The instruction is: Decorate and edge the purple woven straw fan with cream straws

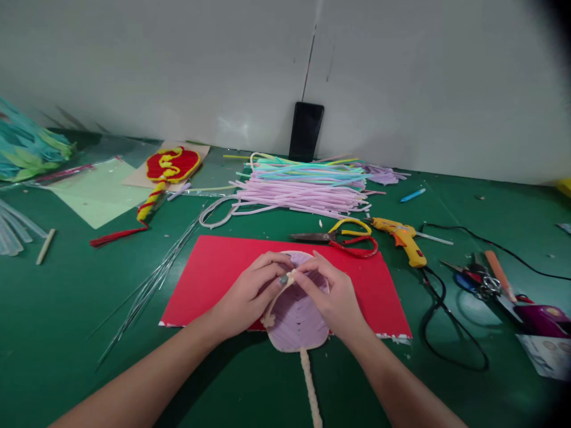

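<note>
Handle (308,380): cream, twisted; nearest the camera, running from the fan to the bottom border.
Fan (298,324): lilac with cream edging; between the hands, over the near edge of the red board (209,279).
Left hand (243,294): thumb and fingers pinching a cream strip (269,319) above the fan.
Right hand (334,294): thumb and forefinger closed on the same strip's upper end.
Work surface: green tabletop (232,392), glossy, with small scraps.
Wall: grey panels (178,77), vertical seam; black phone (306,132) leaning against it.
Clear plastic (207,172): far left of the tabletop; whether it encloses the pale green sheet (91,196) cannot be told.
Glue gun (401,238): yellow, right of the scissors (354,236); translucent stick (435,238) projecting from its rear.
Stem pile (303,193): lilac and turquoise, in front of the phone.
</note>
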`<state>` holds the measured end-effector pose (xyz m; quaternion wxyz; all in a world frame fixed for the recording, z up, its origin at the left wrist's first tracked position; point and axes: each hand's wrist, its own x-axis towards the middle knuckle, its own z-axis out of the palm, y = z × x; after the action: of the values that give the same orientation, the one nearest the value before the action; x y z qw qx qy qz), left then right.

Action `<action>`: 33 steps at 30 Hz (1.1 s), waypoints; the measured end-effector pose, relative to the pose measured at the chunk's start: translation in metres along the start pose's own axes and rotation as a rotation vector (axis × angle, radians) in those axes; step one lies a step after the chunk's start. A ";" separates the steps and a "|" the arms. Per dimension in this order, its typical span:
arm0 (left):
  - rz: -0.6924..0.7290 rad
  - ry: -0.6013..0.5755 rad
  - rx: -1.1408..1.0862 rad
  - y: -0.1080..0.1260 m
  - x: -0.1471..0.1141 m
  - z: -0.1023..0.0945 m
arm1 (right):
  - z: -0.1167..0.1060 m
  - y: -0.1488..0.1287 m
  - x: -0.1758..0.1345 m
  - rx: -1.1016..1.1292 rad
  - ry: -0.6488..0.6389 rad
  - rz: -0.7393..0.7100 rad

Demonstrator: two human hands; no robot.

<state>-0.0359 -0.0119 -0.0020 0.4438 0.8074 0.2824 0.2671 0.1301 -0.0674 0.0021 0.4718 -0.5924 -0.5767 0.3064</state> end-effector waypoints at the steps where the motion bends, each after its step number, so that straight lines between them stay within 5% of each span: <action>1: 0.001 0.005 -0.005 0.000 0.000 0.000 | 0.000 0.000 0.000 0.009 -0.003 0.005; 33: 0.024 -0.033 0.014 -0.005 0.000 0.002 | -0.002 0.003 0.000 -0.041 -0.020 -0.030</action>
<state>-0.0356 -0.0103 -0.0073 0.4395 0.8181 0.2672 0.2572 0.1329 -0.0675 -0.0003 0.4585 -0.5901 -0.5962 0.2934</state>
